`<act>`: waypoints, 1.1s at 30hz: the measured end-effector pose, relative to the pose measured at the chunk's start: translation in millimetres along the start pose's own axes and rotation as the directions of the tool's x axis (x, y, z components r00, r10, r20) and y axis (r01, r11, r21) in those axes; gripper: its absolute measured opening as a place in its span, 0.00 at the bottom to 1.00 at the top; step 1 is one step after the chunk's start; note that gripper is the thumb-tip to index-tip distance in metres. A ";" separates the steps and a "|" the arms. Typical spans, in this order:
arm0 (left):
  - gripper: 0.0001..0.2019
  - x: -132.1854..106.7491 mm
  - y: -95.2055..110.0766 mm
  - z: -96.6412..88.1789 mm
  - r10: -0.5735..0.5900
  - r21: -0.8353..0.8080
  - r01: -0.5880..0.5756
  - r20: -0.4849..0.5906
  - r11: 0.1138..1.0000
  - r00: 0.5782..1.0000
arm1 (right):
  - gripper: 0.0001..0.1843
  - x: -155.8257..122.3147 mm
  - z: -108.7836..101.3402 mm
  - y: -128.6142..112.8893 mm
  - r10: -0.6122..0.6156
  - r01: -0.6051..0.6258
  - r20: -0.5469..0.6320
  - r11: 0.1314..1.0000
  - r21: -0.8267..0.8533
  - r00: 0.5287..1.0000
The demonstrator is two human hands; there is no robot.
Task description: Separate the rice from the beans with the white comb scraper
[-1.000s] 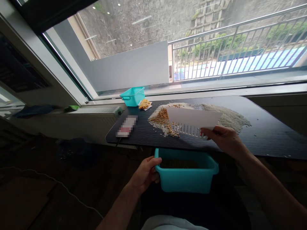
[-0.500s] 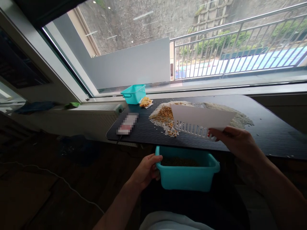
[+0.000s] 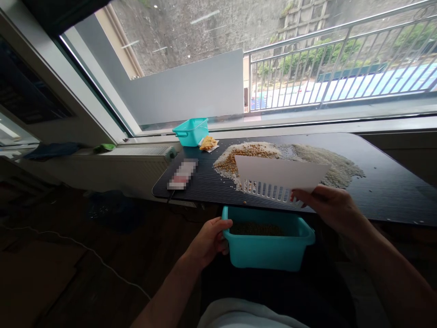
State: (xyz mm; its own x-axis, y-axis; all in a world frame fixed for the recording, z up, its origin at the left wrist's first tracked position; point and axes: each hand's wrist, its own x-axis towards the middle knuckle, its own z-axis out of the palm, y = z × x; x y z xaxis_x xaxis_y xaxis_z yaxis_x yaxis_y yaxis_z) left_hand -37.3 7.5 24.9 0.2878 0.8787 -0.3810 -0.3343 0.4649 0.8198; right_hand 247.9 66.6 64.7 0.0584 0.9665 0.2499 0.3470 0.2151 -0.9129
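My left hand (image 3: 209, 238) grips the left rim of a turquoise plastic tub (image 3: 266, 253), thumb on top and fingers underneath. Dark grains cover the tub's bottom. In my right hand (image 3: 329, 202) is a white slotted plastic scraper (image 3: 282, 171), pinched at its right end, its comb-like slots facing down. It hovers over or rests on the tabletop near the front edge; I cannot tell which. Behind it spreads a heap of white grains mixed with yellow kernels (image 3: 252, 149), partly hidden by the scraper. A paler heap of grains (image 3: 329, 159) lies to the right.
The dark table (image 3: 385, 196) stands against the window, its front edge just beyond the tub. At its back left are a smaller turquoise basket (image 3: 193, 132) and yellowish food on paper (image 3: 208, 143). A blurred-out flat object (image 3: 183, 174) lies at the left, near a radiator (image 3: 139, 152).
My right hand has brought the scraper slightly left and toward the table's front edge, uncovering more of the yellow kernels behind it. A single kernel now lies near that edge. My left hand stays on the tub.
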 end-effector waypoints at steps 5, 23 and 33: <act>0.24 -0.4 -0.9 -3.0 0.014 -0.006 -0.014 -0.008 1.000 1.000 | 0.27 0.1 9.9 -1.9 0.020 -0.023 0.108 0.999 0.027 0.994; 0.26 -2.0 0.3 -3.2 0.013 0.004 -0.013 -0.022 1.000 1.000 | 0.26 3.2 -8.5 11.6 0.014 -0.016 -0.048 0.999 -0.045 0.999; 0.24 -1.4 0.9 -4.9 0.000 -0.009 -0.001 -0.014 1.000 1.000 | 0.30 -0.1 -4.3 1.5 0.028 -0.029 -0.019 0.999 -0.022 0.999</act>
State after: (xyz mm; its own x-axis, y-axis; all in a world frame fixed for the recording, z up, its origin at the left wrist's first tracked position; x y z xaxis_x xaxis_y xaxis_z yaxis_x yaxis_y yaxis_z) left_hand -42.4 7.2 24.1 0.2751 0.8803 -0.3865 -0.3428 0.4654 0.8160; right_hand 252.4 66.2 64.7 0.0856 0.9695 0.2299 0.3654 0.1841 -0.9125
